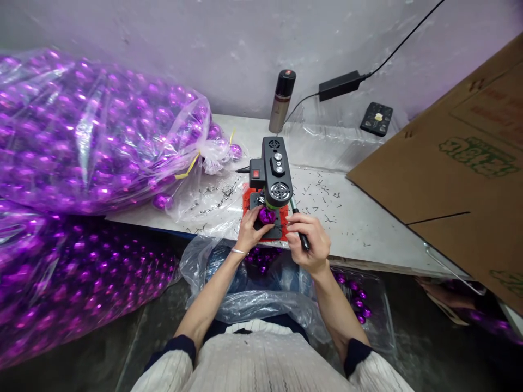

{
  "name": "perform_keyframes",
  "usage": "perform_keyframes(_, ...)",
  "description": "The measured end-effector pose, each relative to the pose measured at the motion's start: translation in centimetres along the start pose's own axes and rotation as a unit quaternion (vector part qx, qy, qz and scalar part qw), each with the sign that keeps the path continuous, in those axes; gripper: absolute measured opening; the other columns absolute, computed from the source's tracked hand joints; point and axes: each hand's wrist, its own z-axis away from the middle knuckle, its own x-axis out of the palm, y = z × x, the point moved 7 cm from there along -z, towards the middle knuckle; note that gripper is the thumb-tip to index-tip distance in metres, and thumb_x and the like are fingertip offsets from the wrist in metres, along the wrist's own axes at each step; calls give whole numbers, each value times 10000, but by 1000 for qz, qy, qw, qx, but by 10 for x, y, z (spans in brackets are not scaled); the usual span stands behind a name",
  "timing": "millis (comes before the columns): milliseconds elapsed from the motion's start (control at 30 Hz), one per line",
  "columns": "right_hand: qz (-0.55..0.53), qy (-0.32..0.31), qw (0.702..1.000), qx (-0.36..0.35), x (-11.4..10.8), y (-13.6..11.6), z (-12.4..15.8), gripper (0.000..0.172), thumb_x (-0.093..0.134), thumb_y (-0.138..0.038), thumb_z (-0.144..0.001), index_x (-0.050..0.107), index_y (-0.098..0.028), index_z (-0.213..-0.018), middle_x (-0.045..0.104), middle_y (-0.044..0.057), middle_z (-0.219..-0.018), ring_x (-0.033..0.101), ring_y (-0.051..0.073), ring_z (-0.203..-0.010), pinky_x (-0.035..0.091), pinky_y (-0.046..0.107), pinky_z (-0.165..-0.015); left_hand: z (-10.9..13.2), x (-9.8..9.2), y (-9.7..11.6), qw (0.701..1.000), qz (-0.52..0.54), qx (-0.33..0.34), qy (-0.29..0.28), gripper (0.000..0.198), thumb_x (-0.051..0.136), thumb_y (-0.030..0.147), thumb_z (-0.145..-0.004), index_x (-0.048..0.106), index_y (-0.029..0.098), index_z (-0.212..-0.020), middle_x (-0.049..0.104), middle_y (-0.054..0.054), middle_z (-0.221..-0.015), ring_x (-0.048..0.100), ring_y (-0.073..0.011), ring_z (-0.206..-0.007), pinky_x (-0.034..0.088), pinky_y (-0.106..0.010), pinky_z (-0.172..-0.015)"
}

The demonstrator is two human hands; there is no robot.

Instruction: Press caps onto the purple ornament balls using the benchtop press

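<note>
A shiny purple ball ornament [267, 216] sits under the head of a small black bench drill press [278, 171]. My left hand [250, 228] grips the ball from the left, thumb in front and fingers behind. The fingers of my right hand [309, 239] are closed around the black handle of the drill press's lever [304, 241], at the right of the machine. A red mat [247, 198] lies under the machine's dark base. The contact between the ball and the drill head is partly hidden by the head.
Big clear bags of purple balls [102, 141] fill the left side. A cardboard box [449, 158] leans in from the right. Behind the machine stand a spray can [283, 100], a power adapter [339, 85] and a phone [376, 118]. Dark shavings litter the white table [351, 218].
</note>
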Motion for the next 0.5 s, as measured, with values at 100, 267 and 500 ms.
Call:
perform_keyframes(100,19,7,1000,-20,8,2,7,156,514,-250,-989,625,-232,-881,697,47,-858,647,158,-760,523,294,-675,0,-1,-3,1000,10,-9,8,583,953,222,-597,727,247,-1134,680,-93,-1288,525,-329,-1374,298,-496,-1245)
perform_keyframes(267,8,14,999,-33,17,9,20,216,460,-245,-1004,586,-236,-830,646,37,-808,572,152,-688,462,302,-637,0,-1,-5,999,27,-33,17,568,957,208,-584,724,239,-1101,674,-106,-1285,494,-346,-1406,353,-495,-1217)
perform_keyframes(500,18,43,998,-39,22,10,26,258,388,-266,-1031,521,-242,-811,596,29,-775,541,147,-664,447,310,-610,2,1,-2,1000,8,-13,-6,572,939,283,-635,714,266,-1161,663,-90,-1314,504,-331,-1390,286,-493,-1251)
